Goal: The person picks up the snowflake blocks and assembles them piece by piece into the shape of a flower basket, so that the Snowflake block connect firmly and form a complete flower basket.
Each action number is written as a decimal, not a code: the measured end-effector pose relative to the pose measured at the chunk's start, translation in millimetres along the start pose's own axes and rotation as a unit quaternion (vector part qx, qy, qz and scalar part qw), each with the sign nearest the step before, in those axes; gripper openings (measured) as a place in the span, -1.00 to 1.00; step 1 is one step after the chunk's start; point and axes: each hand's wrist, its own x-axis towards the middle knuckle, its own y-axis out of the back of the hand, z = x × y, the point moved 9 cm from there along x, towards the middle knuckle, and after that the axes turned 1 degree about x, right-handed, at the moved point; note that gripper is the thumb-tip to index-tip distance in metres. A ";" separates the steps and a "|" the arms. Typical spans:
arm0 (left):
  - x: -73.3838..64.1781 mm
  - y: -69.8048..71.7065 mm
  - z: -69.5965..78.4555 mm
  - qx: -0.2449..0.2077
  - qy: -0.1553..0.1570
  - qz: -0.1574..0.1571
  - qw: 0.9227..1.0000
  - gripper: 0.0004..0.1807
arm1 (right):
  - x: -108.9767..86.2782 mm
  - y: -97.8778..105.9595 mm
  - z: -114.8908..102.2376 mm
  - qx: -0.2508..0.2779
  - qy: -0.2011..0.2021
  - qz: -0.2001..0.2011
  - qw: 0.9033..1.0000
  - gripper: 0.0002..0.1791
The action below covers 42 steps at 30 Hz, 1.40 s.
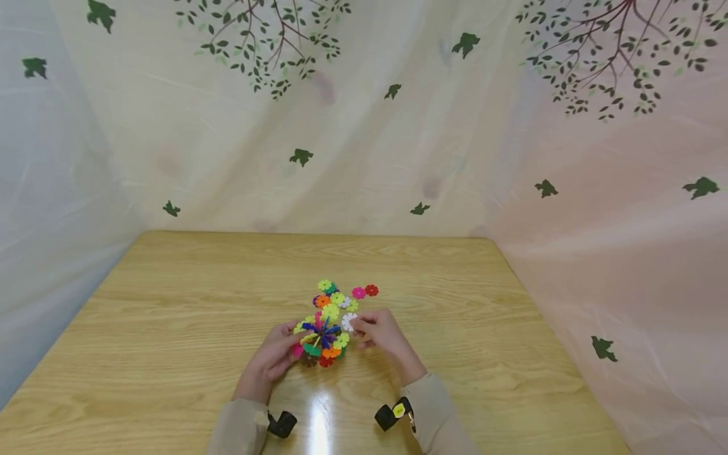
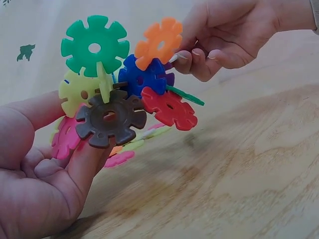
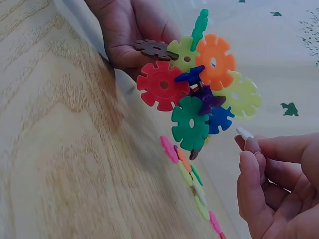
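Note:
A ball-like cluster of interlocked snowflake discs (image 1: 321, 333) in many colours is held up by my left hand (image 1: 276, 352). In the left wrist view, the left fingers curl under its brown disc (image 2: 110, 118) and beside a pink one. My right hand (image 1: 381, 332) pinches a white snowflake disc (image 1: 349, 321) between thumb and fingertips, close to the cluster's right side. The right wrist view shows that white disc edge-on, just below a blue disc (image 3: 220, 120) and a pale yellow one (image 3: 241, 95) of the cluster.
Loose discs lie on the wooden table (image 1: 170, 303) just beyond the cluster, among them a pink disc (image 1: 358, 292), a red disc (image 1: 371, 290) and an orange disc (image 1: 322, 301). A cloth backdrop (image 1: 364, 158) with leaf patterns encloses the table's back and sides.

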 end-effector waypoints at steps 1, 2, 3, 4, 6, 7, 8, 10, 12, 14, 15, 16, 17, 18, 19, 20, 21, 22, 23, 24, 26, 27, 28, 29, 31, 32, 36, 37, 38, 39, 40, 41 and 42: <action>-0.3 0.3 0.1 0.002 0.001 0.000 1.000 -0.66 | 0.1 -0.5 -0.3 0.001 0.000 0.000 1.000 -0.75; -0.6 0.5 0.1 0.003 0.002 0.000 1.000 -0.66 | 0.4 -1.3 -0.2 0.003 -0.001 0.000 1.000 -0.74; -0.7 0.6 0.1 0.004 0.002 0.000 1.000 -0.66 | 0.6 -2.2 0.1 0.006 -0.004 -0.001 1.000 -0.74; -0.6 0.6 -0.1 0.006 0.003 0.000 1.000 -0.66 | 0.5 -3.1 -0.1 0.006 -0.004 -0.001 1.000 -0.74; -0.4 0.6 -0.5 0.011 0.005 0.001 1.000 -0.65 | 0.4 -4.7 -0.8 0.002 -0.004 -0.003 1.000 -0.75; -0.1 0.8 -0.7 0.013 0.005 0.003 1.000 -0.65 | 0.4 -5.7 -1.5 -0.002 -0.002 -0.005 1.000 -0.75; 0.1 1.0 -1.0 0.015 0.006 0.006 1.000 -0.65 | 0.3 -6.5 -2.5 -0.010 0.000 -0.006 1.000 -0.75; 0.7 1.4 -1.3 0.023 0.007 0.012 1.000 -0.64 | -0.4 -7.9 -5.3 -0.030 0.010 -0.008 0.999 -0.75; 1.1 1.4 -1.4 0.030 0.007 0.017 0.999 -0.61 | -0.5 -8.9 -7.0 -0.049 0.016 -0.010 0.999 -0.74; 1.7 1.3 -1.4 0.041 0.005 0.024 0.999 -0.57 | -1.2 -9.0 -8.4 -0.065 0.020 -0.009 0.998 -0.73; 1.9 1.1 -1.2 0.047 0.002 0.024 0.999 -0.55 | -1.3 -8.8 -8.2 -0.069 0.020 -0.007 0.997 -0.73; 2.0 1.1 -1.1 0.052 0.001 0.028 0.998 -0.54 | -1.5 -8.6 -7.9 -0.072 0.018 -0.006 0.997 -0.73; 2.0 1.3 -0.8 0.057 -0.001 0.032 0.998 -0.53 | -1.6 -8.5 -7.1 -0.074 0.017 -0.004 0.997 -0.73; 1.8 1.8 -0.6 0.061 -0.004 0.038 0.997 -0.52 | -1.9 -8.6 -6.5 -0.075 0.016 -0.003 0.997 -0.73; 1.7 2.3 -0.3 0.064 -0.005 0.044 0.997 -0.52 | -2.1 -8.6 -5.9 -0.077 0.015 0.000 0.997 -0.73; 1.4 2.6 0.1 0.067 -0.007 0.050 0.996 -0.52 | -2.4 -8.6 -5.6 -0.079 0.017 0.002 0.997 -0.73; 1.2 2.5 0.5 0.071 -0.009 0.053 0.996 -0.51 | -2.7 -8.5 -5.0 -0.079 0.017 0.007 0.997 -0.73; 1.0 2.5 0.7 0.073 -0.010 0.057 0.996 -0.50 | -3.0 -8.7 -4.8 -0.080 0.019 0.011 0.997 -0.73; 1.0 2.1 1.2 0.075 -0.013 0.058 0.995 -0.49 | -3.0 -8.7 -4.5 -0.081 0.021 0.017 0.996 -0.73; 1.0 1.7 1.7 0.075 -0.016 0.059 0.995 -0.48 | -3.3 -8.8 -4.9 -0.083 0.025 0.022 0.996 -0.72; 1.2 0.9 2.4 0.076 -0.019 0.059 0.995 -0.44 | -3.7 -8.6 -5.6 -0.084 0.031 0.036 0.995 -0.72; 1.4 0.7 2.6 0.077 -0.020 0.059 0.995 -0.43 | -3.8 -8.5 -5.8 -0.084 0.032 0.043 0.995 -0.72; 1.8 1.0 2.5 0.074 -0.020 0.062 0.995 -0.42 | -4.0 -8.7 -6.2 -0.085 0.037 0.048 0.995 -0.73; 2.1 1.4 2.6 0.072 -0.021 0.066 0.995 -0.41 | -4.2 -8.7 -6.4 -0.084 0.038 0.052 0.994 -0.73; 2.8 2.2 2.1 0.072 -0.018 0.072 0.995 -0.41 | -4.4 -8.6 -6.1 -0.080 0.038 0.057 0.994 -0.75; 3.2 2.4 1.8 0.071 -0.017 0.073 0.995 -0.41 | -4.3 -8.6 -5.9 -0.080 0.038 0.058 0.994 -0.75; 4.2 1.9 2.2 0.073 -0.022 0.066 0.995 -0.44 | -2.8 -9.4 -4.6 -0.083 0.041 0.041 0.995 -0.73; 4.1 1.7 2.3 0.074 -0.023 0.062 0.995 -0.45 | -2.2 -10.0 -4.0 -0.081 0.041 0.034 0.995 -0.72; 4.0 1.5 2.3 0.075 -0.024 0.059 0.995 -0.46 | -1.8 -10.6 -4.1 -0.080 0.043 0.025 0.996 -0.70; 3.8 1.1 2.5 0.075 -0.025 0.056 0.995 -0.47 | -1.5 -11.1 -4.1 -0.077 0.044 0.016 0.996 -0.69; 3.6 0.8 2.6 0.077 -0.025 0.054 0.995 -0.49 | -1.3 -11.4 -4.0 -0.075 0.044 0.009 0.996 -0.69; 3.5 0.5 2.5 0.079 -0.025 0.051 0.995 -0.50 | -1.2 -11.3 -3.9 -0.072 0.043 0.003 0.996 -0.69; 3.4 -0.1 2.7 0.080 -0.025 0.048 0.995 -0.51 | -1.2 -11.2 -3.9 -0.070 0.041 -0.002 0.997 -0.69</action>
